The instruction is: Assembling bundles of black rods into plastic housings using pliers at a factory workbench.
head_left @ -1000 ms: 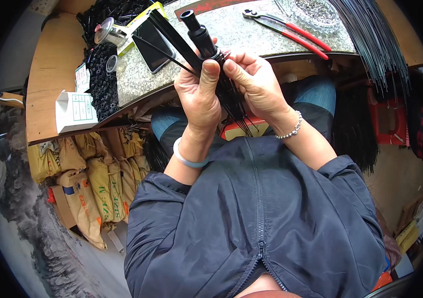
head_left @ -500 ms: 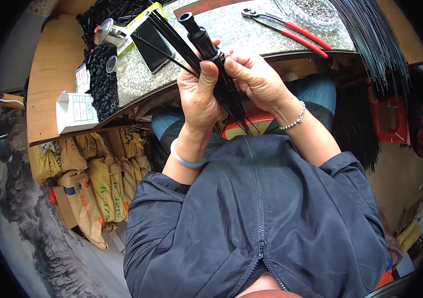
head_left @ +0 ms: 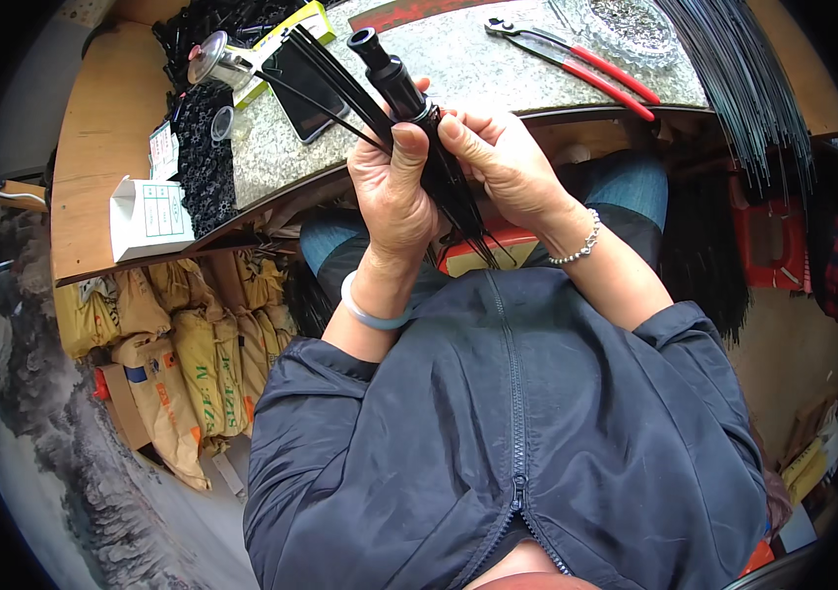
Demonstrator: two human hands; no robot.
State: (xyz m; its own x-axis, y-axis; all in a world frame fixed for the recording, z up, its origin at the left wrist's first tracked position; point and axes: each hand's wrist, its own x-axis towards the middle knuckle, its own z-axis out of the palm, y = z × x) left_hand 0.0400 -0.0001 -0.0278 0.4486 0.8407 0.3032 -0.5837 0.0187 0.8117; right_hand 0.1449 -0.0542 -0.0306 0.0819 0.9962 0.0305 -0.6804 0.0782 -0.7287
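Above my lap, at the table's edge, I hold a black stepped tube [head_left: 390,75] upright and slightly tilted, its round open end up. Thin black rods, like umbrella ribs [head_left: 332,77], fan up past my left thumb, and more hang below the tube between my hands. My left hand [head_left: 391,187] is closed around the tube's lower part and the rods. My right hand [head_left: 508,162] pinches at the ring at the tube's base, thumb against fingertips. What sits between those fingertips is too small to make out.
On the speckled tabletop [head_left: 271,172] lie a dark phone [head_left: 303,98], red-handled pliers [head_left: 576,67] and a glass dish [head_left: 626,29] of small parts. Black small parts [head_left: 205,162] and a white box [head_left: 151,218] are at left. Long dark rods [head_left: 734,88] overhang the right edge.
My right hand has shifted slightly left and down at the ring, and the tube's top has moved a little left and down. Both hands keep their hold.
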